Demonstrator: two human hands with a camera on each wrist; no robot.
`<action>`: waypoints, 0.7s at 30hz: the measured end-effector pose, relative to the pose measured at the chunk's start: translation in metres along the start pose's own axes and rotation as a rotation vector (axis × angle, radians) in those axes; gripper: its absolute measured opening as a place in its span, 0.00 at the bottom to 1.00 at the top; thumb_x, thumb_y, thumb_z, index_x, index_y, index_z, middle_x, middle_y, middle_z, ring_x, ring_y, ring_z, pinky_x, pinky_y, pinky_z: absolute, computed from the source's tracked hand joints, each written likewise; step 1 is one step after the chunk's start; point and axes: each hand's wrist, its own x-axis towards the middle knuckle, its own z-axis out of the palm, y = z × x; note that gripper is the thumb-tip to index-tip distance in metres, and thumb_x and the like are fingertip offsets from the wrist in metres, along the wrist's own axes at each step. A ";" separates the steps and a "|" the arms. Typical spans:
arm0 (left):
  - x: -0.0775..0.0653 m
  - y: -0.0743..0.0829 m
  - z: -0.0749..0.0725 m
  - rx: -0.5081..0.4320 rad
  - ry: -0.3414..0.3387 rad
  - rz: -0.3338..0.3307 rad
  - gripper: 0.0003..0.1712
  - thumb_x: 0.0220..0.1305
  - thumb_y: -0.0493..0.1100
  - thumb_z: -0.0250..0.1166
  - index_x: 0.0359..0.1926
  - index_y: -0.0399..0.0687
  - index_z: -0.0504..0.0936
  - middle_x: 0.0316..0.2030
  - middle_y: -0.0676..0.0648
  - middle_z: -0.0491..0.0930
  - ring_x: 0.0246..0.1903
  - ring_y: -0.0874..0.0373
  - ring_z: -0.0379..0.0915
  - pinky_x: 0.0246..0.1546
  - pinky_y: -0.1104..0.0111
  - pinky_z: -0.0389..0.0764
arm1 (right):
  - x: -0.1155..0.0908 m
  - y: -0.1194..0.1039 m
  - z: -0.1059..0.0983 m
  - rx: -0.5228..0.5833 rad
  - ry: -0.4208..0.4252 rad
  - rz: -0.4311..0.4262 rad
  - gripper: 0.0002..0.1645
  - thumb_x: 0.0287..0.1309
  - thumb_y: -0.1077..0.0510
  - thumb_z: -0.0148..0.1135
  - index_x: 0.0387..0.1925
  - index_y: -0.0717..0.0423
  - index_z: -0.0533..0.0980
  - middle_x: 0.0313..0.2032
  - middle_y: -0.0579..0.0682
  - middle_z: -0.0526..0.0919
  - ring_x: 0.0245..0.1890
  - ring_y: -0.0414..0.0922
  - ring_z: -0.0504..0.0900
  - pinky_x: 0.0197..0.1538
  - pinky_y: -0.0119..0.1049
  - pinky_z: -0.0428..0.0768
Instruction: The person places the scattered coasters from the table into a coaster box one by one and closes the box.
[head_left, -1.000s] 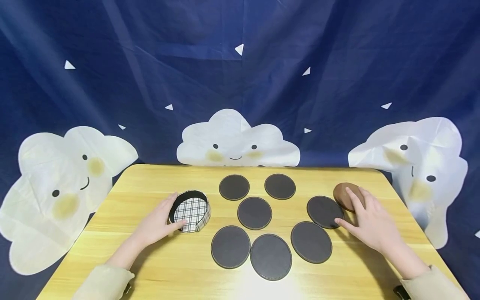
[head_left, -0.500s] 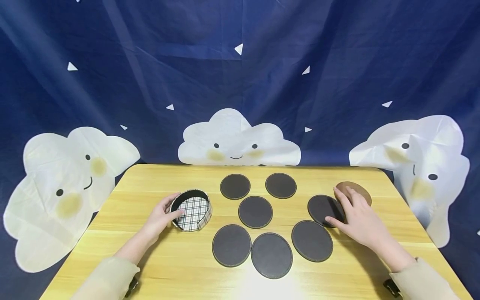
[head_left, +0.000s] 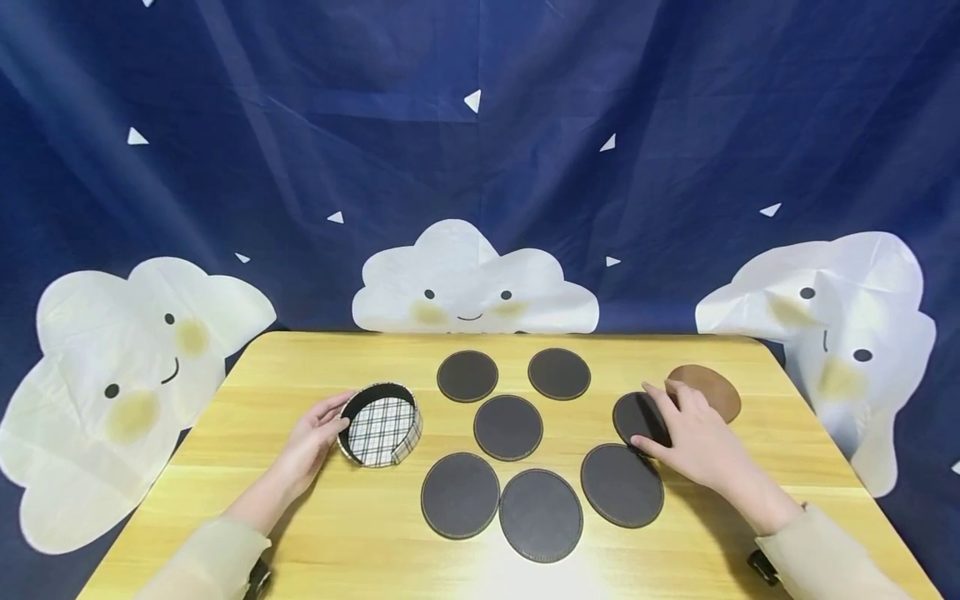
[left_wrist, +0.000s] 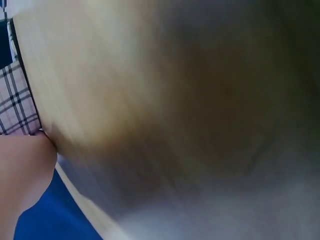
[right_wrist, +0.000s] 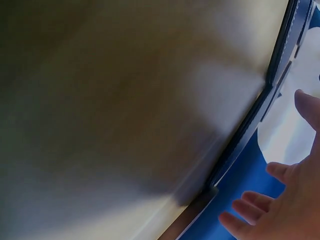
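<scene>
My left hand (head_left: 309, 443) holds a round plaid coaster holder (head_left: 381, 432) by its left rim, with the thumb at the edge. This low holder has a dark inner wall and a gap at the front. The left wrist view catches part of its plaid side (left_wrist: 17, 102) beside the hand (left_wrist: 25, 170). Over a black coaster (head_left: 636, 415) my right hand (head_left: 701, 440) hovers with fingers spread, hiding that coaster's right side. A brown coaster (head_left: 712, 393) lies just behind this hand. In the right wrist view the hand's fingers (right_wrist: 250, 215) stand apart, above the coasters' edges (right_wrist: 242, 127).
Several other black coasters with stitched edges lie flat on the wooden table (head_left: 330, 533), among them one at the centre (head_left: 508, 427) and one at the front (head_left: 542, 515). A dark blue curtain (head_left: 480, 167) with white clouds hangs behind the table.
My right hand has moved left from the brown coaster to over the black one beside it. My left thumb has drawn back from inside the holder to its rim.
</scene>
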 end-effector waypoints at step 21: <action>0.000 -0.006 -0.004 -0.061 -0.005 0.033 0.23 0.76 0.27 0.51 0.67 0.40 0.73 0.55 0.65 0.84 0.56 0.72 0.79 0.60 0.80 0.79 | 0.014 -0.017 0.018 -0.123 -0.091 0.083 0.44 0.59 0.33 0.71 0.68 0.55 0.76 0.55 0.64 0.78 0.54 0.64 0.77 0.44 0.62 0.77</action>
